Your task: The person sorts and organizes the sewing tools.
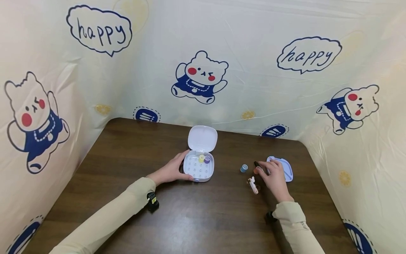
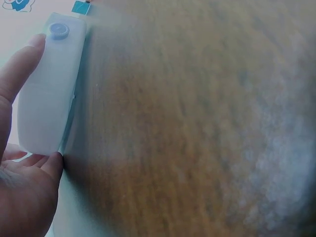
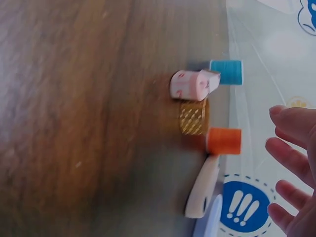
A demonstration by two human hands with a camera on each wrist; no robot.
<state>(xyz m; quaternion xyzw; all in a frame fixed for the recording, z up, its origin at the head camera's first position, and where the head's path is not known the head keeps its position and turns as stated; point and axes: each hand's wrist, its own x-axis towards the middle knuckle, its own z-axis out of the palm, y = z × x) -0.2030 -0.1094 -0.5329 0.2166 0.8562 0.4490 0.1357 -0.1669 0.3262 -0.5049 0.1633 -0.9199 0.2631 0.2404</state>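
My left hand (image 1: 172, 170) grips the left side of a small white box (image 1: 207, 176) with its lid raised. Its thumb lies at the front near a round button (image 2: 59, 30). Inside the box, a yellow thread spool (image 1: 201, 158) and a purple thread spool (image 1: 207, 159) stand among rows of small pegs. My right hand (image 1: 275, 179) hovers over an orange thread spool (image 3: 224, 141), fingers spread and apart from it in the right wrist view. A blue thread spool (image 1: 244, 168) stands to its left. Nearby are a gold thimble (image 3: 194, 117) and a pink-and-white patterned roll (image 3: 187, 85).
A light blue tray-like piece (image 1: 288, 171) lies beyond the right hand. Close to the spools are a black slim object (image 1: 257, 164), partly hidden by the fingers, and a pale handle-like piece (image 3: 203, 187). Printed cloth (image 1: 247, 106) hangs behind the brown table (image 1: 190, 225).
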